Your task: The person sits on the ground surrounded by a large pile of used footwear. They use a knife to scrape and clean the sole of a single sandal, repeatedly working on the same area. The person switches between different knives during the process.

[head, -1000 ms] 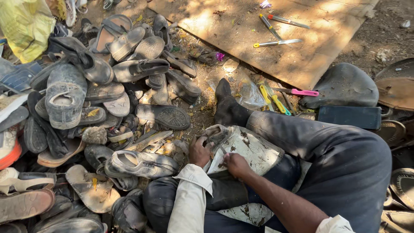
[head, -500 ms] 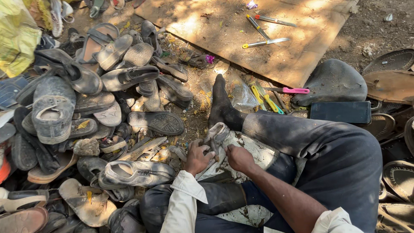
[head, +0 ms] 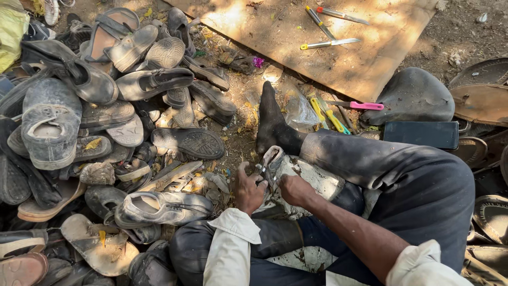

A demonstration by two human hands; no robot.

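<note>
I sit on the ground with my legs folded, a dirty white cloth (head: pixel 317 182) spread over my lap. On it lies a worn grey sandal (head: pixel 271 159), toe pointing toward my sock-clad foot (head: pixel 272 124). My left hand (head: pixel 248 189) grips the sandal's left edge and strap with the thumb raised. My right hand (head: pixel 295 189) presses on the sandal's right side, fingers curled over it. Whether the right hand also holds a small tool is hidden.
A heap of old shoes and sandals (head: pixel 106 137) fills the left side. A wooden board (head: pixel 328 37) at the top carries knives and files (head: pixel 329 43). A pink-handled tool (head: pixel 360 106), yellow-handled tools (head: pixel 330 116), a dark case (head: pixel 420 135) and a black saddle-shaped block (head: pixel 413 95) lie right.
The camera has tilted down and closer. Both hands stay on the sandal, shifting slightly along its edge toward the toe.
</note>
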